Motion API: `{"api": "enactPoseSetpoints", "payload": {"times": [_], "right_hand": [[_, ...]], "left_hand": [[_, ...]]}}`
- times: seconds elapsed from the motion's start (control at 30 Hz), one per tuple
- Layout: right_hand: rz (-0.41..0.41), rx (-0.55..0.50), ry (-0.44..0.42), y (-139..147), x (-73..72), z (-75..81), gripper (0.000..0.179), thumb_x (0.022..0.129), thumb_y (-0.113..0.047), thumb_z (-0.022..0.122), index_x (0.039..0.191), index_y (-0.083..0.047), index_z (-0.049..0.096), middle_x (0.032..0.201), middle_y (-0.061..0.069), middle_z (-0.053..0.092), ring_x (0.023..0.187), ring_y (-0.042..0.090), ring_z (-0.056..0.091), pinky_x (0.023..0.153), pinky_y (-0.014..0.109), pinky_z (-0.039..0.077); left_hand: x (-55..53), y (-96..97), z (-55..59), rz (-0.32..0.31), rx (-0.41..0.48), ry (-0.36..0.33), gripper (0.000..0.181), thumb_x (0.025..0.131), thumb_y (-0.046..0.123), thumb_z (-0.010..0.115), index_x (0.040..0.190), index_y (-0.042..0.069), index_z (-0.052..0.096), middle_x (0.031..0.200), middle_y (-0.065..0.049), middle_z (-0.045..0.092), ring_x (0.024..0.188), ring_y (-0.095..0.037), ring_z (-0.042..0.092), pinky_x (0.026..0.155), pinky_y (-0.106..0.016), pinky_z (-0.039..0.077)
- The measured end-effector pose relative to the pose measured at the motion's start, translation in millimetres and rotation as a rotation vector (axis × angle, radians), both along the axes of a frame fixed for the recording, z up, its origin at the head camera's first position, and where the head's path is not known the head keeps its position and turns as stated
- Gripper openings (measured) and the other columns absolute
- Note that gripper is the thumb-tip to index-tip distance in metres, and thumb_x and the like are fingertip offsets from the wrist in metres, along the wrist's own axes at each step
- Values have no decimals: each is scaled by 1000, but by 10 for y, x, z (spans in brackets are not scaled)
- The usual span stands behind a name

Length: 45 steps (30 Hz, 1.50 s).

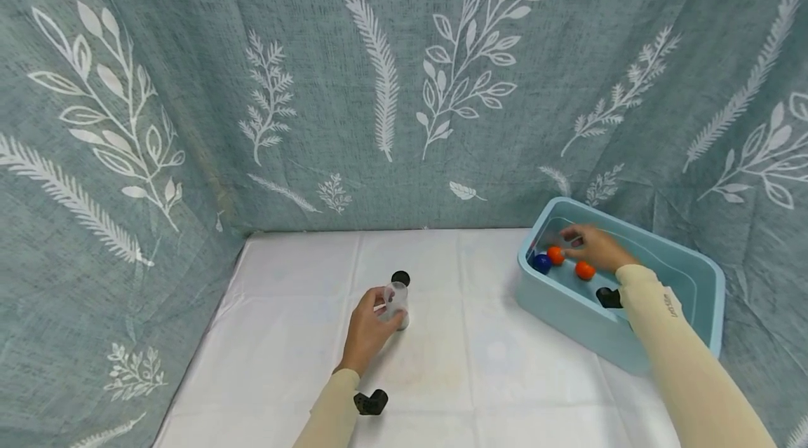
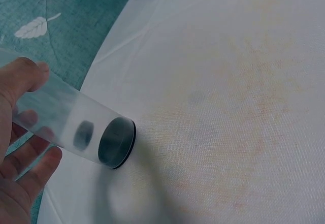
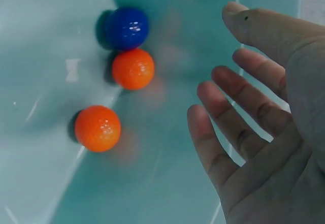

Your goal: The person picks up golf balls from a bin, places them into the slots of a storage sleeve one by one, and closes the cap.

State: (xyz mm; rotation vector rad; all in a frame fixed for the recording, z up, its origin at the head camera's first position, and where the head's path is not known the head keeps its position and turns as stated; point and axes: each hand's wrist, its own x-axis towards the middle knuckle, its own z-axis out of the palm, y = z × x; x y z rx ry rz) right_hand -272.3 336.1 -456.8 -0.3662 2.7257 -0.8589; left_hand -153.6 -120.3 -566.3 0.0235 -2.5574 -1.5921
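A clear tube is gripped by the left hand, whose thumb and fingers are curled about it near the lower centre of the head view. Nothing is grasped by the right hand, which is held inside a bin at the right of the frame; its fingers are slightly bent and spread apart, and in the right wrist view no ball is touched by them. The tube is made of smooth, see-through material, and in the left wrist view it is ended by a dark round base, with a smaller dark patch seen through the wall. One black disc is seen just beyond the tube in the head view; whether it is joined to the tube cannot be told. The bin is rounded at its corners and formed of glossy pale-blue material. Three balls are held in it: one shiny blue ball, one orange ball seen touching it, and a second orange ball set apart at the lower left of the right wrist view. The table is covered by one creased white cloth, and it is backed by a woven grey-green curtain printed with white leaf sprays
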Motion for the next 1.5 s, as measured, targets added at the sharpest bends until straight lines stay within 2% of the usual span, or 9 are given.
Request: {"api": "enactPoseSetpoints", "payload": {"times": [0.27, 0.53, 0.77, 0.97, 1.13, 1.23, 1.5], "right_hand": [[55, 53, -34, -14, -95, -188, 46, 93, -13, 71, 131, 10, 57, 128, 31, 58, 113, 45, 58, 97, 60, 51], [102, 138, -71, 33, -231, -392, 51, 90, -19, 77, 128, 10, 59, 121, 30, 62, 112, 46, 59, 95, 60, 51], [155, 151, -64, -4, -323, -489, 53, 87, -18, 79, 122, 15, 58, 116, 30, 64, 110, 47, 60, 95, 59, 51], [149, 156, -92, -7, -351, -540, 58, 85, -18, 81, 124, 17, 56, 117, 32, 62, 107, 46, 60, 93, 59, 51], [165, 130, -66, 54, -344, -611, 56, 84, -14, 81, 124, 16, 57, 118, 32, 60, 107, 45, 59, 94, 60, 50], [170, 138, -41, 69, -347, -654, 54, 82, -14, 82, 124, 13, 60, 115, 26, 61, 104, 40, 59, 94, 58, 51], [241, 120, 20, 9, -429, -708, 42, 80, -9, 84, 113, 7, 65, 108, 20, 63, 97, 34, 61, 86, 52, 56]], "left_hand": [[34, -10, -50, -8, 2, -12, 47, 86, 18, 81, 126, 10, 58, 124, -7, 61, 114, -28, 64, 95, -40, 57], [26, 15, -35, -28, 6, 10, 45, 85, 16, 82, 123, 8, 59, 124, -9, 62, 113, -29, 64, 95, -38, 57], [33, 23, -23, -32, 11, 32, 44, 85, 15, 82, 122, 6, 59, 123, -9, 62, 114, -29, 63, 95, -36, 56], [49, 12, -25, -18, 14, 3, 46, 84, 16, 83, 123, 10, 59, 122, -6, 62, 113, -26, 64, 96, -35, 56], [51, 3, -11, -28, 22, 16, 46, 85, 17, 82, 123, 10, 59, 121, -6, 62, 114, -25, 64, 97, -34, 55], [54, -8, -3, -31, 17, 25, 46, 84, 17, 82, 123, 10, 60, 121, -6, 62, 113, -26, 64, 97, -35, 55], [42, -37, 0, -23, 3, 34, 47, 85, 19, 83, 124, 9, 59, 121, -8, 62, 114, -27, 64, 97, -35, 55]]}}
